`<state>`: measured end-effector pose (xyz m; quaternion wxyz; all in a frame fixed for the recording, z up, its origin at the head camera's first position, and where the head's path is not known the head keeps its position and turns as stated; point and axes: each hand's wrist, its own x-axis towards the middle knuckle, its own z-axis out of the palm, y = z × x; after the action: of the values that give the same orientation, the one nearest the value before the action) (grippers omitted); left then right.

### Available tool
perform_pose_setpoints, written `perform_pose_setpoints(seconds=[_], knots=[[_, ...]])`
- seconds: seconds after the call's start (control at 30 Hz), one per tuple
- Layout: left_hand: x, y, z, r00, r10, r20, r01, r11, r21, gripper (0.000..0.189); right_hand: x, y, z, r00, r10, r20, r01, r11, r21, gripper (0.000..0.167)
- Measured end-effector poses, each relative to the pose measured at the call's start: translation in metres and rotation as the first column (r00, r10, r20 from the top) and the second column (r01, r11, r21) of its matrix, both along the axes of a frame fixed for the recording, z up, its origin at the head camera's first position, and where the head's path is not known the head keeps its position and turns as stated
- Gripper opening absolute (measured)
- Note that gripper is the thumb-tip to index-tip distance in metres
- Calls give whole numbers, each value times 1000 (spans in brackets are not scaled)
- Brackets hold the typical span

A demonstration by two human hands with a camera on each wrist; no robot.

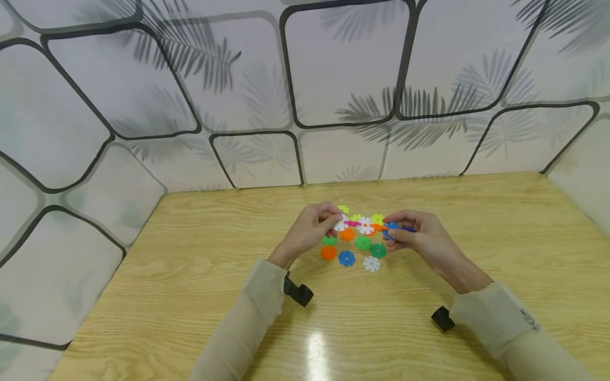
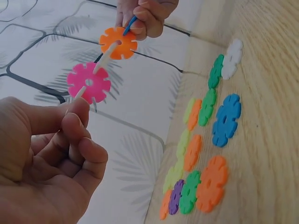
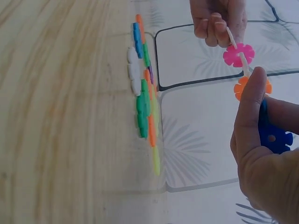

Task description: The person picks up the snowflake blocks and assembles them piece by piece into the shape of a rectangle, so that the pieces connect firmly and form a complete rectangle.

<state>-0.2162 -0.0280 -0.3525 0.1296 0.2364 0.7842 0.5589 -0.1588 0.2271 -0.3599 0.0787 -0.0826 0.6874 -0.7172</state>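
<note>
A short chain of slotted plastic snowflake discs stretches between the two hands above the table. My left hand (image 1: 312,230) pinches the white disc (image 1: 341,223) at one end. From there the chain runs through a pink disc (image 2: 88,82), a second white disc (image 1: 366,226) and an orange disc (image 2: 117,43). At the other end my right hand (image 1: 421,235) grips blue discs (image 3: 275,138) between thumb and fingers. Those fingers partly cover the blue pieces, so their joint is not fully seen.
Loose discs lie flat on the wooden table (image 1: 200,296) beneath the hands, among them a blue disc (image 1: 347,258), a white disc (image 1: 371,263), an orange disc (image 1: 329,253) and a green disc (image 1: 378,250). Behind them rises a leaf-patterned wall (image 1: 343,69).
</note>
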Motion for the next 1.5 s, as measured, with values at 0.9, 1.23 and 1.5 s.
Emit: perform_pose_setpoints(seconds=[0.9,1.23,1.5], knots=[[4,5,5,958,137,254,-204,944,259,17,-1,1,6,992,122,-25,-123,992,-33,23],[5,-4,10,943,151,298,-265,881,391,20,-13,9,15,997,70,-29,-63,978,199,39],[10,-10,9,935,158,319,-270,898,348,17,-41,7,11,995,100,-11,-89,925,369,37]])
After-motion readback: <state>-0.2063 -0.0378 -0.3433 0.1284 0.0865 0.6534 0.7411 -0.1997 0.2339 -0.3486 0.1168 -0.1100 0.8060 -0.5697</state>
